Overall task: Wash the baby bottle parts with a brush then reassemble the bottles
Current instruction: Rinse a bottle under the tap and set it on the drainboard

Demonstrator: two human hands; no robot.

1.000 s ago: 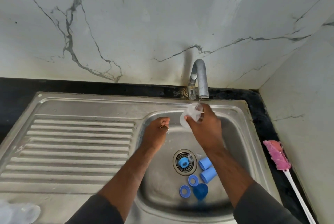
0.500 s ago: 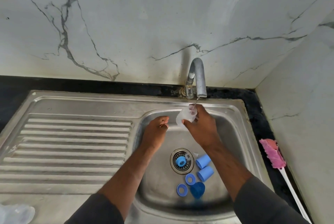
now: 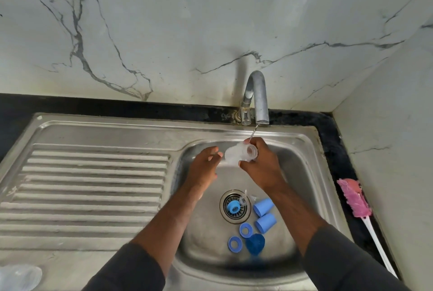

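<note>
Under the tap [image 3: 257, 93], just right of the frame's centre, the right hand [image 3: 262, 166] has its grip closed round the clear bottle [image 3: 239, 155]. The bottle lies on its side with a thin stream falling at its neck. The left hand [image 3: 203, 168] hangs just beside the bottle's base, its grip released, fingers loosely curled on nothing I can see.

The wet plastic is held by one hand only, so it could slip and drop onto the blue caps [image 3: 263, 206] and blue rings [image 3: 235, 243] lying loose in the sink [image 3: 311, 173]. One blue piece sits on the drain strainer [image 3: 235, 218], where running water might lodge it. The pink brush [image 3: 353, 199] lies on the worktop at the right edge, well apart, so scrubbing may get skipped.

No brand, label or writing can be read anywhere.
</note>
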